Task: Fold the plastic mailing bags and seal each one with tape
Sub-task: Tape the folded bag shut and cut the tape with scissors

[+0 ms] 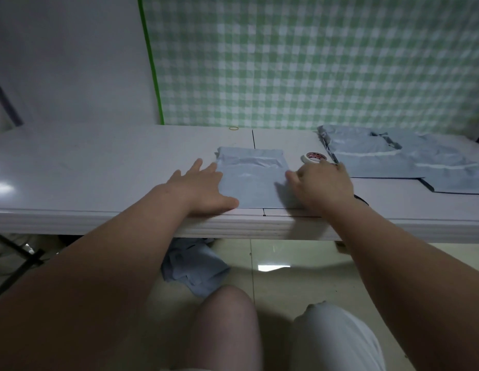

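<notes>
A folded light-blue mailing bag (253, 180) lies flat at the front edge of the white table (99, 162). My left hand (203, 188) presses on the bag's left edge with straight, spread fingers. My right hand (322, 184) sits at the bag's right edge, thumb on the plastic. Its fingers curl over the near side of a white tape roll (313, 157) with a red label, hiding part of the roll.
Several unfolded blue bags (393, 156) lie spread on the table to the right. A yellow rubber band (233, 128) lies at the table's back edge by the green checked cloth (313, 62). Crumpled blue bags (192, 266) lie on the floor under the table.
</notes>
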`<action>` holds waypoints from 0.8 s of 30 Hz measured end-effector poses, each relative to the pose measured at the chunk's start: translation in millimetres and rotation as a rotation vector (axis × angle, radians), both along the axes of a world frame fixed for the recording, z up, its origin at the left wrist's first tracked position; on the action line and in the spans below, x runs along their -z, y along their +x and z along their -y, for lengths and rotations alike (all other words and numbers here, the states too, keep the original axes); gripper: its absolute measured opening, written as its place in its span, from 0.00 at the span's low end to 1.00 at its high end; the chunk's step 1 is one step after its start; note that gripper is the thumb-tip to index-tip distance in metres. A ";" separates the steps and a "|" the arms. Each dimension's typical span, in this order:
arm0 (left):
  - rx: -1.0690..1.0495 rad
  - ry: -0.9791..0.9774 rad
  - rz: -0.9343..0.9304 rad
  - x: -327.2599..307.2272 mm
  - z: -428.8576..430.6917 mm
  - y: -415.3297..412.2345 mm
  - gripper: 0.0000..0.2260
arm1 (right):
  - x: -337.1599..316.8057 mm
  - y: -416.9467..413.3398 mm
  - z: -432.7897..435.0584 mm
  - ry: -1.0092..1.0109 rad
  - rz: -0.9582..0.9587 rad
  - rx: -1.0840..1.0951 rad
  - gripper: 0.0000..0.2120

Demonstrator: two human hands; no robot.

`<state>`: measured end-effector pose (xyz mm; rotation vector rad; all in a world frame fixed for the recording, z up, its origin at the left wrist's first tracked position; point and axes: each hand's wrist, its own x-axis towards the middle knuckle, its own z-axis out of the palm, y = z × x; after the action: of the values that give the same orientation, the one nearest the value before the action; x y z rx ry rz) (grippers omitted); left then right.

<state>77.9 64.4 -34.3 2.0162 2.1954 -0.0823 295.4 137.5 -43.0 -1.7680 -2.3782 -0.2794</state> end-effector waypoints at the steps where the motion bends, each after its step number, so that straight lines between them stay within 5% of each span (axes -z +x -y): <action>1: 0.005 0.013 0.010 -4.2 -1.6 4.2 0.36 | -4.2 1.5 -5.6 0.055 -0.040 0.021 0.21; 5: 0.037 0.072 0.090 -15.2 -9.3 21.6 0.32 | -11.8 14.8 -21.3 0.080 -0.149 0.150 0.13; 14: 0.095 0.225 0.284 -16.3 -21.2 46.4 0.21 | -1.9 36.1 -47.1 0.017 -0.268 0.289 0.15; 18: 0.114 0.370 0.522 -25.8 -17.6 59.7 0.18 | -20.7 34.4 -37.2 0.009 -0.775 0.080 0.09; 21: 0.083 0.415 0.789 -32.9 -12.5 70.5 0.20 | -31.4 24.7 -3.4 -0.505 -1.444 -0.173 0.06; 24: 0.023 0.373 1.107 -30.9 -3.7 79.6 0.20 | -26.8 20.6 26.8 -0.828 -1.737 -0.333 0.09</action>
<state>157.5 68.1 -3.4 1.5653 1.4851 1.1959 316.0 110.7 -16.2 -0.7878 -1.2472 1.6781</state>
